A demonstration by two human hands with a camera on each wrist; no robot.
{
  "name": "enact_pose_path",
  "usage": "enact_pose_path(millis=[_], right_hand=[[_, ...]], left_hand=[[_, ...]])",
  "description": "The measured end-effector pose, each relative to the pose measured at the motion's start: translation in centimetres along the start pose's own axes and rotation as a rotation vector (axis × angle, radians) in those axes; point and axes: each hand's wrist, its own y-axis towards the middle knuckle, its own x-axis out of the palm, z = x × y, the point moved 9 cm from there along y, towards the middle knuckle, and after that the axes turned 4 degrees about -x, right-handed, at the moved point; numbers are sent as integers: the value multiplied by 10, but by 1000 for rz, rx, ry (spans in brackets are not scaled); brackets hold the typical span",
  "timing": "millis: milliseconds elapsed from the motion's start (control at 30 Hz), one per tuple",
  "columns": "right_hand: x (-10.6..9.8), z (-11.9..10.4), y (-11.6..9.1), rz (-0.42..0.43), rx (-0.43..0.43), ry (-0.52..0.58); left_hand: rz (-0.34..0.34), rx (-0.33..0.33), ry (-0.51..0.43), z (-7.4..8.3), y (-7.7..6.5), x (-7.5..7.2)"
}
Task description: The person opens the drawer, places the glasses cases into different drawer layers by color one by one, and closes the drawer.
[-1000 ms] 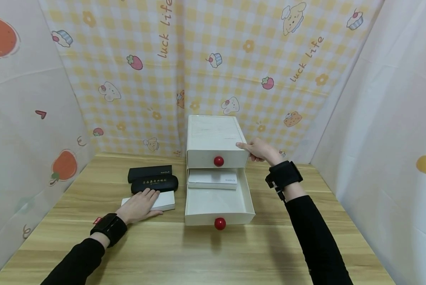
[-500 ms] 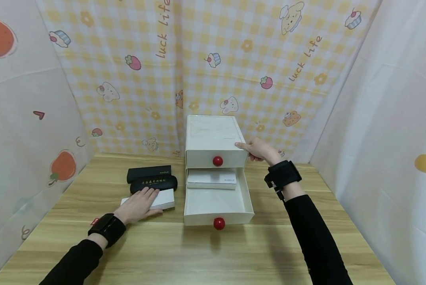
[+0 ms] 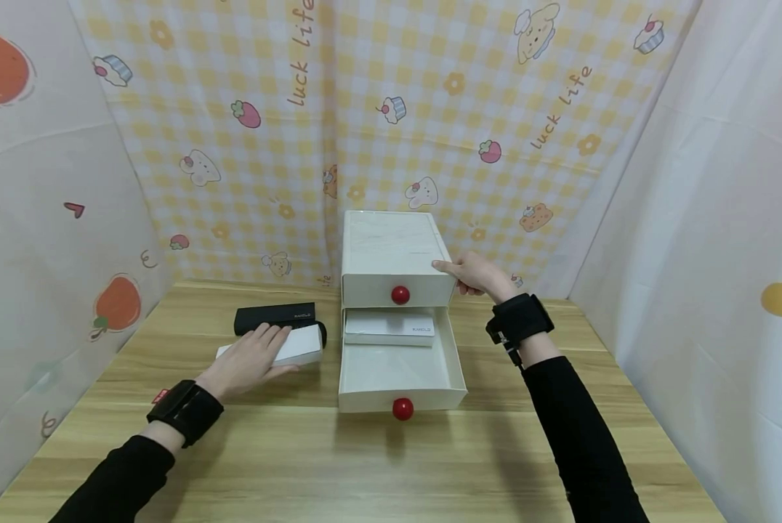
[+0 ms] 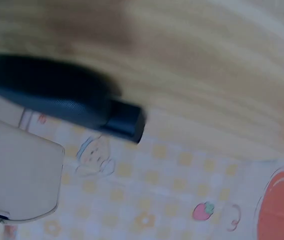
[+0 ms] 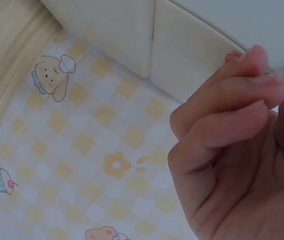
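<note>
My left hand (image 3: 250, 362) grips a slim white box (image 3: 302, 344) from above, fingers over its top and thumb at the near side. It overlaps a black glasses case (image 4: 51, 87), mostly hidden in the head view. Behind that lies a long black box (image 3: 275, 317). My right hand (image 3: 479, 276) holds the front right corner of a white drawer unit (image 3: 391, 236), thumb on top and fingers curled against its side. The lower drawer (image 3: 404, 370) is pulled out, with another white box (image 3: 391, 330) lying at its back.
Red round knobs mark the upper drawer (image 3: 400, 295) and the lower drawer's front. Everything stands on a wood-grain table (image 3: 267, 465). A yellow checked curtain (image 3: 286, 160) hangs right behind the unit, with pale curtains at both sides.
My left hand has raised the white box off the table and slightly back, so it now covers much of the glasses case. My right hand has stayed on the drawer unit.
</note>
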Motion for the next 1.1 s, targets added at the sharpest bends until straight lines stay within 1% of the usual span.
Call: enact_pose_path(millis=[133,300,433,533,600,800,1000,1100], right_hand=[[1,-1,0,-5,9,7],[1,0,-1,-7,11,10],[2,-1,-1,-10,6,12],[2,-1,-1,-8,2,12],[1,-1,0,-6,-2,12],[1,-1,-1,-8,-8,16],[1,-1,-2,1,-14,13],[1,-2,-2,2,-22,20]], left_hand=[[36,36,11,6,9,-16],[61,65,4,16,24,-32],[87,89,-21,29,38,-46],[81,105,-32,41,49,-53],[62,113,-31,49,55,-55],[-12,143,13,79,76,-57],[-65,179,58,107,98,-53],[-81,202,53,120,108,-49]])
